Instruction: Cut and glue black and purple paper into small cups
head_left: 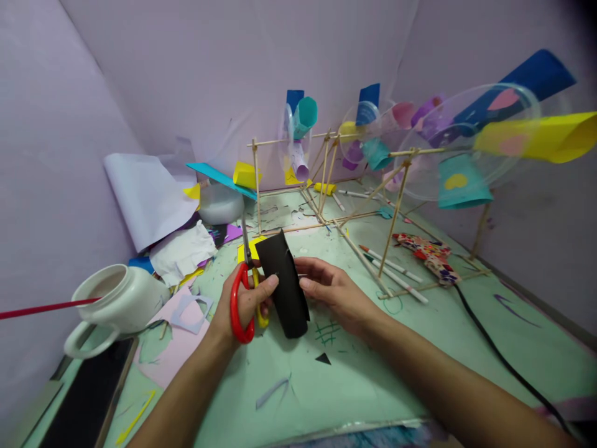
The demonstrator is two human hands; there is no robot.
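A black sheet of paper (283, 292), curled into a tube, stands tilted in front of me. My left hand (252, 295) pinches its left side, thumb on the front. Scissors (242, 302) with one red and one yellow handle also sit in that hand, blades pointing up and away from me. My right hand (333, 289) is at the tube's right edge, thumb and fingers closed on the paper; some fingertips are hidden behind it. On the table below lies a small black paper triangle (323, 358).
A stick frame (396, 218) carries clear plastic discs (410, 155) with coloured paper tubes. At the left are a white mug-like pot (121, 298), a dark phone-like slab (88, 395) and paper scraps (184, 255). Markers (394, 267) and a black cable (499, 354) lie to the right.
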